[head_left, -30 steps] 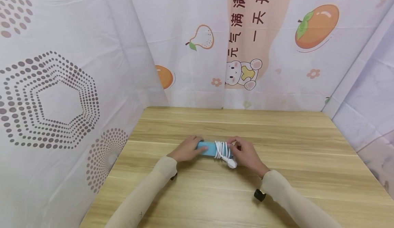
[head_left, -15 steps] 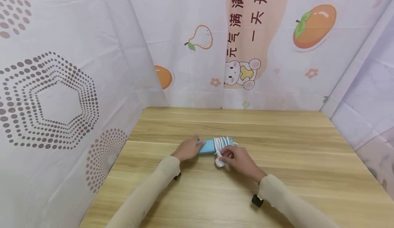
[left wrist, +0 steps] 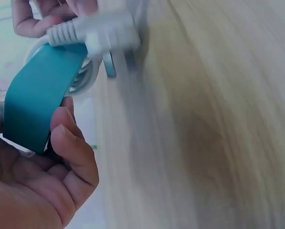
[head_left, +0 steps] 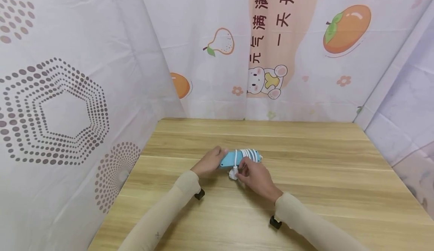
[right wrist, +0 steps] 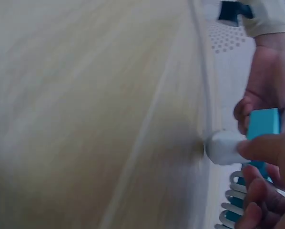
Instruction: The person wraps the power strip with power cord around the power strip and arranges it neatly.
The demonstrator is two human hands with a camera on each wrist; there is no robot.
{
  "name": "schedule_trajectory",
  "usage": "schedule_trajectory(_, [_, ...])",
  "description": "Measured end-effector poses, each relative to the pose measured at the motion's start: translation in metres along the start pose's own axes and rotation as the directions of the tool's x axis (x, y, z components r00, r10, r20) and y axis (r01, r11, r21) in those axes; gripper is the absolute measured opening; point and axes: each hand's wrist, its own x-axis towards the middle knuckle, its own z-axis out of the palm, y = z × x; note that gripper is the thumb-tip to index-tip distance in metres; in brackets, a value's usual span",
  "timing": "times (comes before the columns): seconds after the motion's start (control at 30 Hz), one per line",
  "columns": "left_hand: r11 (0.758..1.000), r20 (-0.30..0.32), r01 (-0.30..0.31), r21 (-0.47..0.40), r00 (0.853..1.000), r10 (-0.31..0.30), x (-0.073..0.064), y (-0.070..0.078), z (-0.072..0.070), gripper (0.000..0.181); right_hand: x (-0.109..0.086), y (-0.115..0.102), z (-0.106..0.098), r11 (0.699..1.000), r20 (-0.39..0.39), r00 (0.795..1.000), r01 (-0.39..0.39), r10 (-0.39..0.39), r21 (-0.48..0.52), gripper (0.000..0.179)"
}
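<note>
A blue power strip [head_left: 228, 159] is held over the wooden table, its white cord [head_left: 250, 154] wound in several turns around the right part. My left hand [head_left: 208, 163] grips its left end; in the left wrist view the fingers and thumb curl round the blue body [left wrist: 40, 90]. With thumb and fingers, my right hand [head_left: 259, 177] pinches the white plug [head_left: 232, 174] on the near side of the strip. One stretch of cord crosses the strip's left part down to the plug. The right wrist view shows the thumb against the plug [right wrist: 223, 147].
The wood-grain table [head_left: 305, 160] extends around both hands. A white printed curtain [head_left: 210, 74] hangs behind its far edge, and another dotted curtain [head_left: 68, 111] stands along the left. Black wrist mounts [head_left: 275, 222] hang under the sleeves.
My right hand has moved left from the strip's right end to pinch the plug, carrying it left. A cord loop now crosses farther left, and the strip has tilted and shifted slightly.
</note>
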Motion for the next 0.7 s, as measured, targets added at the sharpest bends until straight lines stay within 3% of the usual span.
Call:
schedule_trajectory(0.2, [0.989,0.025,-0.120,0.084,0.993,0.119,-0.003,0.008,0.000,0.042,0.003,0.005,0.001,0.987,-0.089,0.995,0.019,-0.033,-0.161,0.037])
schedule_trajectory(0.37, [0.968,0.047,-0.186,0.168,0.983,0.180,-0.004,0.010,0.002,0.041,0.007,0.010,-0.001,0.975,-0.070,0.996,0.039,-0.055,-0.220,0.036])
schedule_trajectory(0.47, [0.934,0.058,-0.249,0.257,0.968,0.242,-0.006,0.010,0.006,0.040,0.006,0.012,-0.005,0.977,0.001,0.999,0.048,-0.048,-0.206,0.030])
schedule_trajectory(0.57, [0.872,0.079,-0.323,0.367,0.945,0.317,-0.010,0.012,0.012,0.037,0.004,0.012,-0.013,0.985,0.093,0.995,0.056,-0.041,-0.162,0.021])
schedule_trajectory(0.63, [0.838,0.087,-0.358,0.412,0.931,0.355,-0.014,0.014,0.015,0.034,0.002,0.012,-0.020,0.995,0.175,0.984,0.061,-0.046,-0.082,0.014])
schedule_trajectory(0.7, [0.813,0.099,-0.384,0.438,0.919,0.381,-0.017,0.015,0.019,0.034,0.000,0.011,-0.030,0.999,0.286,0.957,0.048,-0.049,0.008,0.012])
